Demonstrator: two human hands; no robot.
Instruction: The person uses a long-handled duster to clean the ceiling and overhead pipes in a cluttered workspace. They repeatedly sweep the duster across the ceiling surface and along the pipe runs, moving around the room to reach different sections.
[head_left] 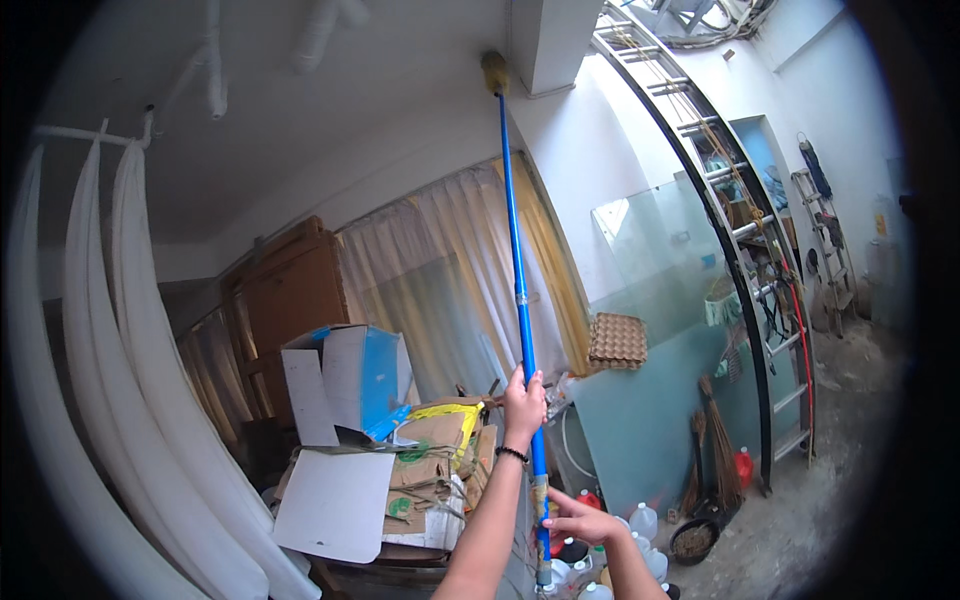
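Observation:
A long blue pole [518, 260] rises through the middle of the head view, with a fuzzy yellowish duster head [495, 73] at its top, up at the ceiling beside a beam [548, 45]; whether it touches is unclear. My left hand [524, 405], a dark bead bracelet on its wrist, is closed around the pole's middle-lower part. Lower down, my right hand [577, 518] rests against the pole's worn bottom section with thumb and forefinger stretched out and apart; its other fingers are partly hidden.
White hanging cloths [150, 380] left; cardboard and boxes [365, 380], lower left. Curtains [430, 280] behind. Egg trays [617, 338] and glass sheets [640, 440] stand right of the pole, with brooms [720, 450] and several jugs [645, 520]. A long ladder [760, 290] leans at right.

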